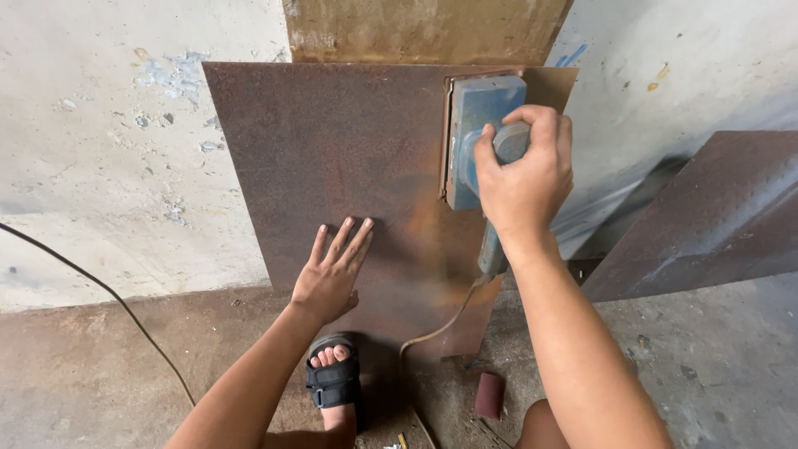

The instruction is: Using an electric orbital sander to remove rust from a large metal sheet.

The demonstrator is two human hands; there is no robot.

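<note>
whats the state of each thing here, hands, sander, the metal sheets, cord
right hand: gripping the blue sander's handle
blue sander: pressed flat against the rusty sheet
left hand: open, palm flat on the sheet
rusty sheet: upright, leaning on the wall
second sheet: tilted, leaning at right
black cord: slack across the floor

A rusted metal sheet point(332, 158) leans on the wall, its upper left bare and open. The blue sander point(475, 137) blocks the upper right corner, a flat left hand point(328, 278) the lower middle; a second sheet point(715, 216) crowds the right.
</note>
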